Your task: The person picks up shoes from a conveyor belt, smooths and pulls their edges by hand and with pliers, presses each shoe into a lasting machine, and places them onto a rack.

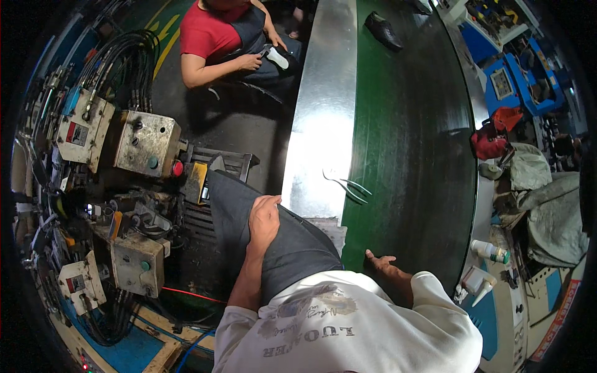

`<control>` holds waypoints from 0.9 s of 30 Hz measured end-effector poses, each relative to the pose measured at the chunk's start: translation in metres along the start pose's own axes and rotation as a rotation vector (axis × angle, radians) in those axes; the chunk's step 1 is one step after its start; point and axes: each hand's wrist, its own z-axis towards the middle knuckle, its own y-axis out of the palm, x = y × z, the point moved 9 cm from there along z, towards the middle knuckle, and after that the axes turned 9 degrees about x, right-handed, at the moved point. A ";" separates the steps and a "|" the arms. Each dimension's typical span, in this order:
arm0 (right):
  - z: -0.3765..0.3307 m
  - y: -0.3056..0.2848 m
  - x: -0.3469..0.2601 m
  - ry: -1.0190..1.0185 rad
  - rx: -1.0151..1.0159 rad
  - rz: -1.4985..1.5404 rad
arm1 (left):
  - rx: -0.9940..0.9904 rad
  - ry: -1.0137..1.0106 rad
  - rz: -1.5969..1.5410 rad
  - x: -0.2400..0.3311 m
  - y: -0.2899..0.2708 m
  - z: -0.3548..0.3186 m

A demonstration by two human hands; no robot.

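The right grip [387, 267] is wide, its fingers spread low over the green belt [407, 155], with nothing visible in it; the left grip [265, 221] rests half curled on the dark apron [292, 252], and whether its palm hides anything I cannot tell. Just ahead of both, the pincers [337, 181] lie across the edge of the bright metal surface [323, 81], head on the metal, 2 parted handles reaching over the belt. They look like steel: likely stiff, sturdy, moderately heavy for their size, head-heavy perhaps, and smooth enough to slip in oily fingers. The handles' outer halves, toward the right grip, seem the best hold, away from the jaws and pivot, where skin could pinch. Farther along the belt lies a black shoe [384, 32].
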 end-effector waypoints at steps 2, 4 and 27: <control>-0.004 -0.002 -0.002 -0.019 0.037 -0.063 | 0.011 0.004 -0.009 0.002 -0.001 0.000; -0.007 -0.002 -0.003 -0.029 0.065 -0.112 | 0.015 0.009 -0.004 0.003 -0.002 0.001; -0.029 -0.007 -0.019 -0.239 0.164 -0.535 | 0.008 0.021 -0.014 0.002 0.000 0.003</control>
